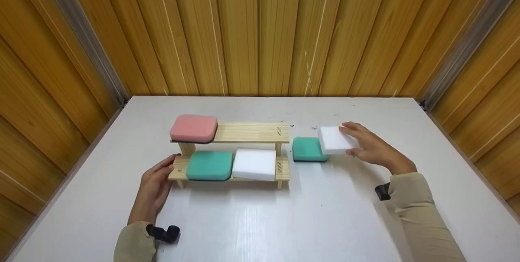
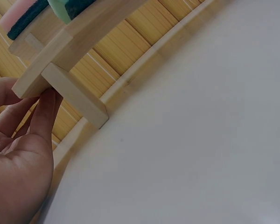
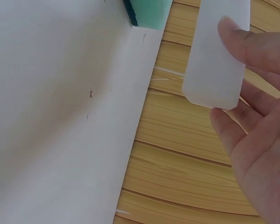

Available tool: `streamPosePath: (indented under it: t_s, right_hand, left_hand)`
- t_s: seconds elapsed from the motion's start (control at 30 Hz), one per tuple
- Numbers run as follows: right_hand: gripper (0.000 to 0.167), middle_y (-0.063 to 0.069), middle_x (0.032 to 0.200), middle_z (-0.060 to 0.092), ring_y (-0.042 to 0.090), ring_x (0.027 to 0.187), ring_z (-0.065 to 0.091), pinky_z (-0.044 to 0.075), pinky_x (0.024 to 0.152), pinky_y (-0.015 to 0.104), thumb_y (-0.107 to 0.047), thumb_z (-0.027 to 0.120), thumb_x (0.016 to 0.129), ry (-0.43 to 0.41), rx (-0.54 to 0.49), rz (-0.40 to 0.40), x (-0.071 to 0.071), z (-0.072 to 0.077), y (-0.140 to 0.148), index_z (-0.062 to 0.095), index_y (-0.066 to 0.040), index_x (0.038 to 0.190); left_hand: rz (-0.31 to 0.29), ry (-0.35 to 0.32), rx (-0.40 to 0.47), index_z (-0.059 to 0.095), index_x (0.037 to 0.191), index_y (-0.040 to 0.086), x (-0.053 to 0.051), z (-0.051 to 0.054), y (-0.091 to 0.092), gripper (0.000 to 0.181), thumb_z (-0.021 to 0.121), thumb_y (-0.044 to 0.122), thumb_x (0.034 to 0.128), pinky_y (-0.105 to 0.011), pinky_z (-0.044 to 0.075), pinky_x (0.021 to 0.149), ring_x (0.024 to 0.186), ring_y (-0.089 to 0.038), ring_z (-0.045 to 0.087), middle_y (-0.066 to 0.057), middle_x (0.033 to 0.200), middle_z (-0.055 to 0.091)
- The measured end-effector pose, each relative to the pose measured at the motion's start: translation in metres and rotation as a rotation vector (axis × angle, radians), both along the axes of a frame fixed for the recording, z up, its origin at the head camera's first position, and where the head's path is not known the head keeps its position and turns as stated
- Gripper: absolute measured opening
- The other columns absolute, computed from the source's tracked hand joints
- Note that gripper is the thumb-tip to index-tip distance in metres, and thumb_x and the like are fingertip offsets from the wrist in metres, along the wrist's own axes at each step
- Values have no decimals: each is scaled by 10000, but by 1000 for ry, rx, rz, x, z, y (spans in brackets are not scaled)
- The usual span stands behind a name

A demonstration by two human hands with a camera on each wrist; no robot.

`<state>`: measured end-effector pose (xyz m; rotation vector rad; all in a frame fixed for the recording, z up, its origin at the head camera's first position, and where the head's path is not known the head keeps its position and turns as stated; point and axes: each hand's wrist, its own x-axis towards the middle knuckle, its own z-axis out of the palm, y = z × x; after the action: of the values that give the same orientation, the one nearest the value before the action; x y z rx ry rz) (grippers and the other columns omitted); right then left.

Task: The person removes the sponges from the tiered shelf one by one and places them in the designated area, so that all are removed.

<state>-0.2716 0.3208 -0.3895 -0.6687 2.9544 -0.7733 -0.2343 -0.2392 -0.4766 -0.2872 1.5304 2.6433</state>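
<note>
My left hand (image 1: 153, 187) pinches the left end of a two-tier wooden shelf (image 1: 252, 133); in the left wrist view its fingers (image 2: 45, 112) reach under the lower board. A pink sponge (image 1: 194, 128) with a dark underside lies at the left of the upper tier. On the lower tier, a green sponge (image 1: 210, 165) sits beside a white sponge block (image 1: 254, 164). My right hand (image 1: 371, 146) holds another white sponge block (image 1: 336, 140) by its right side, raised off the table. Partly behind that block, a second green sponge (image 1: 309, 149) lies on the table, right of the shelf.
The white table (image 1: 252, 225) meets yellow wood-patterned panels (image 1: 268, 30) at the back, with more panels along both sides. Small dark marks (image 1: 314, 128) dot the tabletop behind the second green sponge. Each wrist carries a black camera mount (image 1: 164, 233).
</note>
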Motion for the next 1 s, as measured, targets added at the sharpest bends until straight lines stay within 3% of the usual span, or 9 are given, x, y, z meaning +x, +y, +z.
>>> streamPosePath:
  t_s: [0.13, 0.5, 1.0]
  right_hand:
    - [634, 267, 1513, 283, 494, 1404, 202, 184, 1138, 684, 37, 634, 841, -9, -15, -12, 1, -2, 2, 381, 71, 1421]
    - [646, 265, 1512, 274, 491, 1411, 186, 197, 1140, 673, 49, 628, 847, 7, -28, -6, 1, -10, 8, 357, 74, 1433]
    - [650, 292, 1492, 265, 511, 1391, 202, 198, 1133, 681, 74, 631, 836, 22, -38, -44, 0, -17, 16, 350, 101, 1421]
  left_hand:
    - [-7, -1, -3, 371, 1451, 12, 0, 0, 1, 505, 473, -22, 957, -208, 443, 1074, 1240, -58, 537, -82, 1546, 335]
    - [-10, -8, -33, 336, 1468, 4, -1, 0, 1, 504, 416, -25, 971, -210, 454, 1062, 1425, -183, 342, -86, 1564, 307]
    - [-16, -17, -33, 340, 1471, 18, -1, 1, 1, 507, 430, -21, 973, -205, 450, 1066, 1415, -170, 361, -84, 1564, 313]
